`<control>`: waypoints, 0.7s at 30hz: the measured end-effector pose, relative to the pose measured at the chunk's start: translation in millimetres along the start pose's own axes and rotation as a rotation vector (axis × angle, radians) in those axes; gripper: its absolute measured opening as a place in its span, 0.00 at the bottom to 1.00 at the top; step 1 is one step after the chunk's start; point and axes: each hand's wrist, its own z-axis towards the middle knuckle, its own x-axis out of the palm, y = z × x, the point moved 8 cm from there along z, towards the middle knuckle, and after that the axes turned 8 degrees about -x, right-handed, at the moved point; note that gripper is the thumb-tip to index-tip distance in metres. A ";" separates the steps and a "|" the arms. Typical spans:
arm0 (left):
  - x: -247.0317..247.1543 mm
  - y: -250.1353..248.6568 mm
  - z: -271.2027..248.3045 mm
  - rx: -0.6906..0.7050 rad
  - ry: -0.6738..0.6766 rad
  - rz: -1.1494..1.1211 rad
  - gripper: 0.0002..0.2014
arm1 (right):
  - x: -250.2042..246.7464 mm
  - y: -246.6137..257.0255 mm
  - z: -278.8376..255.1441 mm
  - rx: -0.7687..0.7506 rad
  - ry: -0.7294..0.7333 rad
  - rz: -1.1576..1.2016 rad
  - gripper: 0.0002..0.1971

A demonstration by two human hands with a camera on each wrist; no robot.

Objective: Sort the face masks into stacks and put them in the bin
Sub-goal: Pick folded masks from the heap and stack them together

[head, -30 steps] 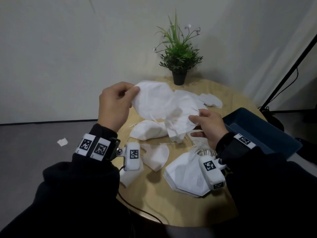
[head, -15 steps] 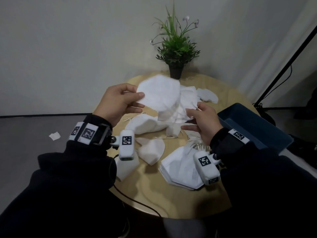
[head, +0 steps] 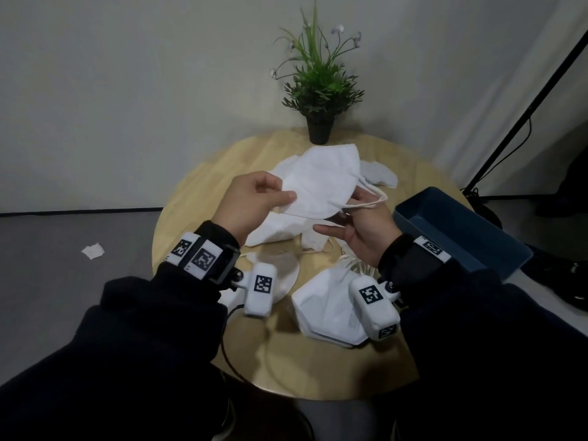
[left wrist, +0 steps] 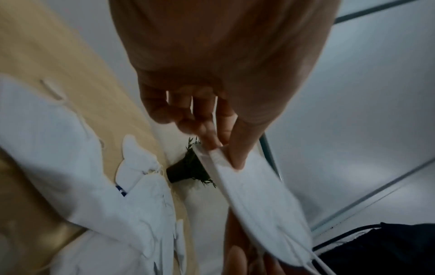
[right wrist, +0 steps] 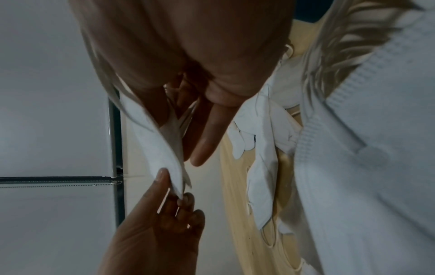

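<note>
- Above the round worktop [head: 197,192], head view: left hand [head: 251,205] and right hand [head: 366,230] hold one face mask [head: 321,183] level, probably to flatten it for the stack [head: 327,310]; bin [head: 458,230] waits right.
- Left wrist: thumb and fingers [left wrist: 212,134] pinch the mask's edge.
- Right wrist: fingers [right wrist: 209,134] partly extended under the mask, thumb side hidden.

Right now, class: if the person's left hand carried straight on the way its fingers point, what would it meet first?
The left hand pinches the white folded face mask and points toward the right hand, which grips the mask's other end. It would probably meet that hand first; the depth is unclear.
</note>
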 end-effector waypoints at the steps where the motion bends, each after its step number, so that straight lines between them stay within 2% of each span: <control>1: -3.5 -0.6 2.0 0.021 -0.020 0.010 0.11 | 0.2 0.6 -0.7 0.009 0.006 0.006 0.11; 5: -1.6 7.2 3.4 -0.071 0.080 -0.155 0.13 | -0.1 1.0 -2.9 0.059 0.030 -0.007 0.08; 8: -9.0 7.1 6.7 -0.065 0.066 -0.202 0.14 | -3.3 -0.2 -5.0 0.117 -0.004 0.019 0.10; 13: -27.8 4.8 12.3 -0.035 0.005 -0.183 0.15 | -19.7 16.7 -5.8 0.027 -0.117 -0.068 0.13; 18: -39.5 5.8 12.2 -0.037 -0.040 -0.198 0.13 | -29.0 21.0 -6.3 0.041 -0.212 -0.118 0.17; 21: -38.1 6.0 10.2 -0.045 -0.019 -0.206 0.17 | -32.3 24.4 -3.9 -0.049 -0.259 -0.278 0.17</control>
